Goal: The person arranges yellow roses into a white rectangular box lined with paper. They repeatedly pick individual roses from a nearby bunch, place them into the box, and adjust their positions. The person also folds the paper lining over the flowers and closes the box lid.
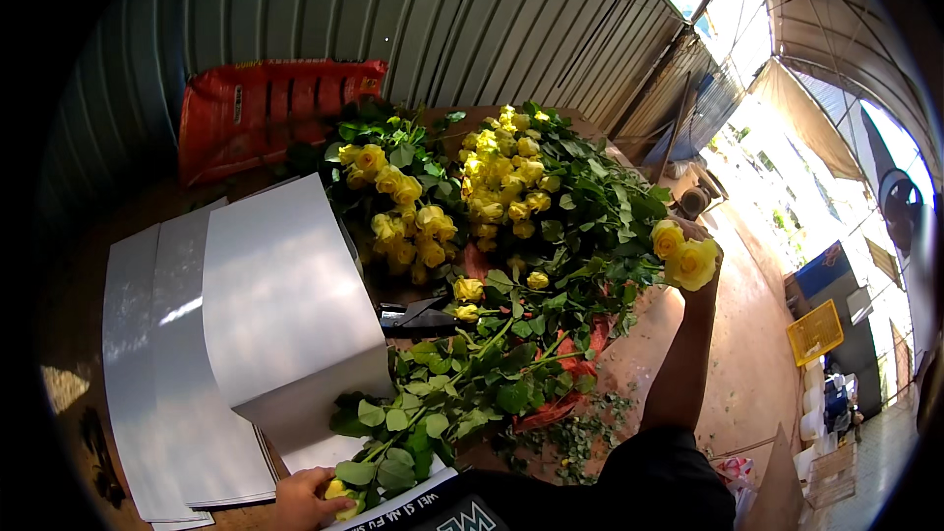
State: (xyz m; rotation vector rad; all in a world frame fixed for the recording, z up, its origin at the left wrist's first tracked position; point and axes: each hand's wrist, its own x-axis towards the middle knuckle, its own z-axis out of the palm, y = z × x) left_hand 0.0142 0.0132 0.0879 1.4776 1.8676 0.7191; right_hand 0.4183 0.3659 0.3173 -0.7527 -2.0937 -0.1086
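Held out at the right, my right hand (700,230) is closed behind two yellow roses (686,254), which partly hide its fingers. My left hand (307,500) is at the lower edge, its fingers curled against a yellow rose (342,494) beside the white paper sheets (285,275). Leafy stems (442,413) run from near that rose toward the middle of the table. Beyond them lie two heaps of cut yellow roses, a left heap (408,197) and a larger right heap (506,172) with leaves spreading rightward.
A black tool (421,317) lies between the paper and loose roses. Red netting (575,364) shows under the stems. A red plastic sack (265,118) leans on the corrugated metal wall (413,20). A yellow basket (815,332) and a fan (899,199) are at the right.
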